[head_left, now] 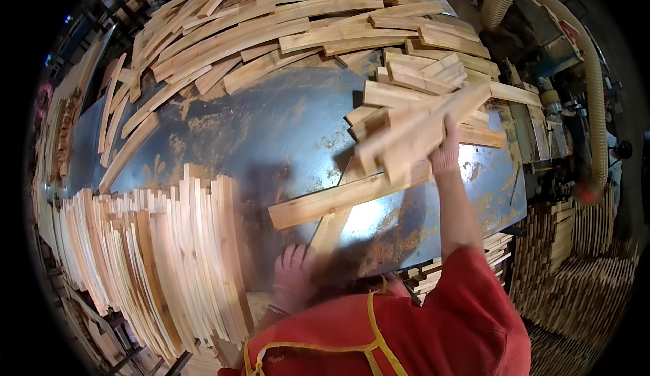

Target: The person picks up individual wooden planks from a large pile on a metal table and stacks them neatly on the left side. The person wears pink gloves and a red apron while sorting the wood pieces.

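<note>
My right hand (447, 149) is closed around the side of some pale wooden boards (423, 129), tilted and blurred above the pile at the right of the table. Beneath them, one plank (338, 198) lies slantwise across the metal tabletop (257, 129). Another board (330, 232) runs from under that plank toward my body. My left hand (294, 278) is low at the table's near edge, beside that board's near end. It is somewhat blurred, with its fingers apart and nothing visible in them.
Loose boards (271, 27) lie heaped along the far side. A row of upright-edged slats (162, 254) stands packed at the near left. Ribbed hoses (599, 105) and machinery are at the right, above stacked wood (575, 288).
</note>
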`<action>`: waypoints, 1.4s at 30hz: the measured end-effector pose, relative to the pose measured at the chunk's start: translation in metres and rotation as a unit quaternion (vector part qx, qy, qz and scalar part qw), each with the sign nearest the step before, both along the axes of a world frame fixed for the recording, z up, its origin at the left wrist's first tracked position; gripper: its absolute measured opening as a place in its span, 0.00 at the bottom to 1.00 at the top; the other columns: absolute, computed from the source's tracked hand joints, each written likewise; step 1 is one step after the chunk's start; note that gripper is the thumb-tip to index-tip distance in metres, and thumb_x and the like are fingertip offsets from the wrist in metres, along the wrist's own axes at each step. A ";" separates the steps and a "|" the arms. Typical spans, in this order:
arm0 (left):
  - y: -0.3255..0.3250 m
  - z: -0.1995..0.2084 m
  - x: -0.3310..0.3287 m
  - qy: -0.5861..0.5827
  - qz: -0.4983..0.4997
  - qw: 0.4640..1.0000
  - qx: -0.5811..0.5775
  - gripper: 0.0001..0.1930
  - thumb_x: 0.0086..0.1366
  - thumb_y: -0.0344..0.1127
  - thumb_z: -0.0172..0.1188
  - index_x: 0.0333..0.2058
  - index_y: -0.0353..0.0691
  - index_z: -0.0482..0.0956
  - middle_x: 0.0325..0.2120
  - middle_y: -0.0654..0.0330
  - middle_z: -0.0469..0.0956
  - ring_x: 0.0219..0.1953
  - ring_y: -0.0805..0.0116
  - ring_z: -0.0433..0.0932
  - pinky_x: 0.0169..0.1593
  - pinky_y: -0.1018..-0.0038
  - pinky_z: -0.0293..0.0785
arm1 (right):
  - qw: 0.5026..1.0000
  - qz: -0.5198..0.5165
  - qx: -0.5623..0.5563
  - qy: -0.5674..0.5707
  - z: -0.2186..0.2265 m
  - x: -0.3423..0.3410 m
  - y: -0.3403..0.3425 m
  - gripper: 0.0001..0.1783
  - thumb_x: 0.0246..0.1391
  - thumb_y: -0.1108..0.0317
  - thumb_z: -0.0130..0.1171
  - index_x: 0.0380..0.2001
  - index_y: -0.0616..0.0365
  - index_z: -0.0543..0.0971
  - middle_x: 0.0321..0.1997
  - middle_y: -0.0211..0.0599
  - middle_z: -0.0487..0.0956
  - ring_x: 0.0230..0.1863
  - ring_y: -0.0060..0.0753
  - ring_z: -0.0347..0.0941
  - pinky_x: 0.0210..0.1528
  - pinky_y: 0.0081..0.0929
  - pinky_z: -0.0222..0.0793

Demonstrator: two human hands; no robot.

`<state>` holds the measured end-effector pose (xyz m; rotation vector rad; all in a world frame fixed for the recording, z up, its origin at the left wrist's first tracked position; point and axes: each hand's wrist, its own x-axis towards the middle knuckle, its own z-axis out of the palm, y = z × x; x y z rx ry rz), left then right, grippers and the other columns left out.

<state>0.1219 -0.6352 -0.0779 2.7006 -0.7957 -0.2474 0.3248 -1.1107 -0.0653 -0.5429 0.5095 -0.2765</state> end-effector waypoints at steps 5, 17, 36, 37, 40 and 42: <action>0.035 0.007 -0.003 0.114 0.128 0.984 -0.053 0.42 0.59 0.51 0.72 0.69 0.43 0.70 0.68 0.48 0.69 0.71 0.43 0.66 0.71 0.49 0.63 | 0.989 0.047 0.119 -0.072 -0.032 -0.132 0.066 0.37 0.68 0.44 0.60 0.69 0.58 0.72 0.62 0.45 0.82 0.60 0.50 0.81 0.67 0.48 0.79; 0.129 0.062 -0.088 0.029 0.237 0.969 -0.066 0.38 0.65 0.50 0.69 0.70 0.42 0.70 0.70 0.50 0.67 0.72 0.46 0.65 0.72 0.51 0.63 | 0.938 0.239 -0.233 0.094 0.052 -0.155 0.317 0.43 0.56 0.72 0.68 0.73 0.52 0.62 0.54 0.44 0.79 0.45 0.44 0.81 0.48 0.43 0.84; 0.116 0.003 -0.086 -0.006 0.223 0.970 0.092 0.38 0.71 0.53 0.49 0.76 0.42 0.61 0.76 0.46 0.61 0.79 0.40 0.53 0.79 0.37 0.41 | 0.256 0.381 -0.885 0.071 0.029 -0.086 0.232 0.49 0.40 0.56 0.77 0.69 0.52 0.73 0.63 0.49 0.79 0.67 0.56 0.73 0.69 0.49 0.70; 0.115 -0.006 -0.087 -0.030 0.228 0.967 0.111 0.37 0.71 0.51 0.50 0.76 0.46 0.63 0.76 0.47 0.62 0.79 0.41 0.54 0.79 0.38 0.41 | 0.276 0.385 -0.880 0.031 0.012 -0.074 0.202 0.50 0.37 0.53 0.79 0.67 0.50 0.74 0.60 0.49 0.80 0.65 0.57 0.74 0.67 0.49 0.72; 0.116 0.016 -0.086 -0.053 0.241 0.965 0.086 0.35 0.66 0.46 0.57 0.72 0.45 0.68 0.71 0.49 0.66 0.75 0.46 0.61 0.77 0.43 0.49 | 0.264 0.432 -0.861 0.051 0.036 -0.063 0.201 0.48 0.41 0.50 0.78 0.68 0.44 0.75 0.55 0.53 0.81 0.58 0.59 0.78 0.60 0.49 0.75; 0.123 0.021 -0.085 -0.114 0.248 0.961 0.046 0.33 0.61 0.45 0.62 0.66 0.44 0.73 0.63 0.52 0.72 0.68 0.49 0.67 0.72 0.47 0.60 | 0.315 0.382 -0.869 0.019 0.034 -0.055 0.200 0.41 0.53 0.47 0.74 0.67 0.50 0.76 0.54 0.49 0.83 0.52 0.51 0.80 0.55 0.44 0.77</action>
